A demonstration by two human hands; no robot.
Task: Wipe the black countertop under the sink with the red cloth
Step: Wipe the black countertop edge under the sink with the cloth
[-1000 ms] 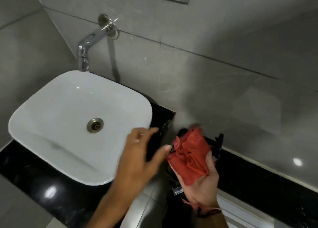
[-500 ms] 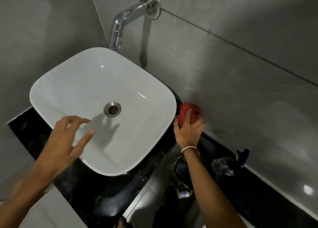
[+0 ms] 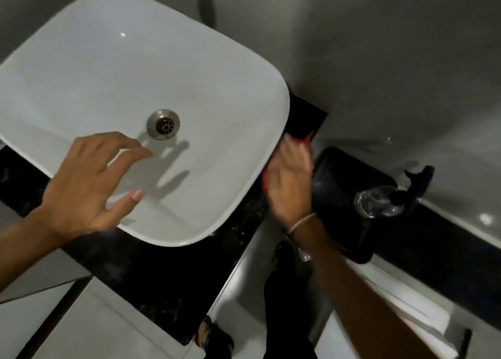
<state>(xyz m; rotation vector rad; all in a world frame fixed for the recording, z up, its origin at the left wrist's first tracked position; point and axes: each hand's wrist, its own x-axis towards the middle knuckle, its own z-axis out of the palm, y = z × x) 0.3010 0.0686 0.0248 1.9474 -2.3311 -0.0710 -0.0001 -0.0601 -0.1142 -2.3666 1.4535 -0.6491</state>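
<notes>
A white basin (image 3: 113,68) sits on the black countertop (image 3: 168,282). My right hand (image 3: 290,185), blurred with motion, presses down on the counter at the basin's right edge. The red cloth (image 3: 307,141) is almost wholly hidden under that hand; only red slivers show past the fingertips and at the hand's left side. My left hand (image 3: 89,185) hovers over the basin's front left part with the fingers spread, holding nothing.
A metal drain (image 3: 163,124) lies in the basin's middle. A black rounded object (image 3: 349,196) lies right of my right hand. A clear pump bottle (image 3: 379,201) lies on its side on the black ledge (image 3: 447,250). Grey wall tiles rise behind.
My right hand with the cloth slid from the back corner toward me along the basin's right edge. My left hand stayed over the basin. The view tilted down, and the tap left the frame.
</notes>
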